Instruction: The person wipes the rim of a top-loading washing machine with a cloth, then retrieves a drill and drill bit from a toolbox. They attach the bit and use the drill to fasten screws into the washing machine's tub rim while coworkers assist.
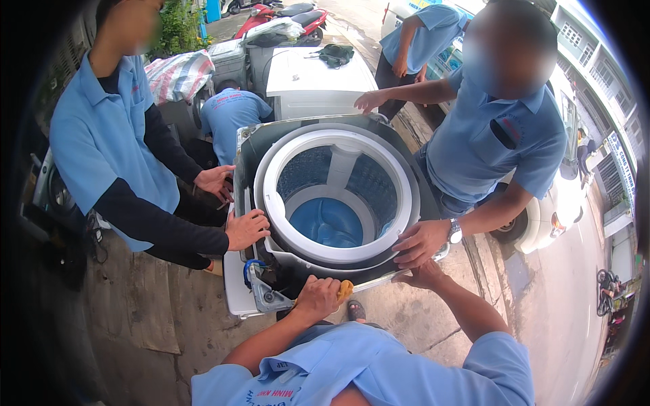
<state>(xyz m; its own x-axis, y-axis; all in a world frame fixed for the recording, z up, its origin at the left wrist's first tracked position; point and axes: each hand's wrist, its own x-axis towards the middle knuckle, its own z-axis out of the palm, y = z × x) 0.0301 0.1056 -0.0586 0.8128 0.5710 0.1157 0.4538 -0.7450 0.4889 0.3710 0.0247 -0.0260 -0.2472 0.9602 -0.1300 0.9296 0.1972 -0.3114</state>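
Note:
A top-loading washing machine (pixel 267 196) with its lid off stands before me, its round tub ring and blue-bottomed drum (pixel 328 220) exposed. My left hand (pixel 317 300) is closed at the front edge around a small orange-yellow thing (pixel 344 291), whose kind I cannot make out. Farther right, my right hand (pixel 428 276) grips the cabinet's front rim. Blue wires (pixel 250 271) loop at the near left corner. A co-worker's two hands (pixel 247 229) rest along the left side. On the right, another co-worker's hand (pixel 421 240) touches the tub area, the other reaching over the far corner.
Behind the machine a person (pixel 233 122) crouches beside a white appliance (pixel 315 78). Another person (pixel 423 40) bends at the back right. A striped sack (pixel 179 74) and a red motorbike (pixel 308 20) are beyond. A white car (pixel 552 210) stands by the road.

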